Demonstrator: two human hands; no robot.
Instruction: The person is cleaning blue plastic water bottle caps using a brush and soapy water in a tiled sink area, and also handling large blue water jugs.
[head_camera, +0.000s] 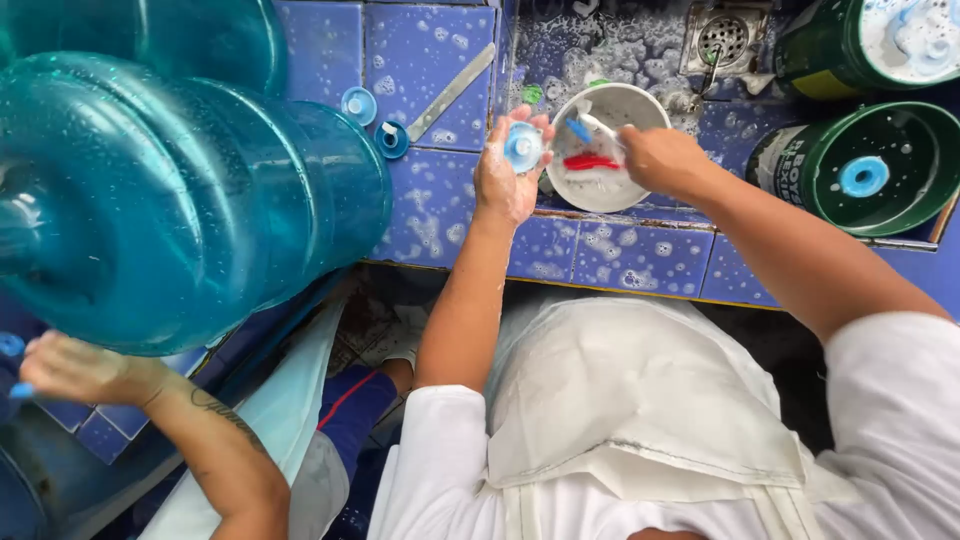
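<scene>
My left hand (505, 175) holds a small round blue bottle cap (523, 147), soapy, over the blue tiled ledge (640, 258). My right hand (665, 160) grips a toothbrush with a blue and white handle (590, 127) above a white bowl (640, 100). A red brush (592, 162) lies in that bowl with foam.
A big teal water jug (170, 200) lies on its side at left, steadied by another person's tattooed arm (190, 420). Two blue caps (372, 120) and a flat metal strip (450, 92) lie on the tiles. Two green buckets (880, 170) stand right; a floor drain (722, 38) is behind.
</scene>
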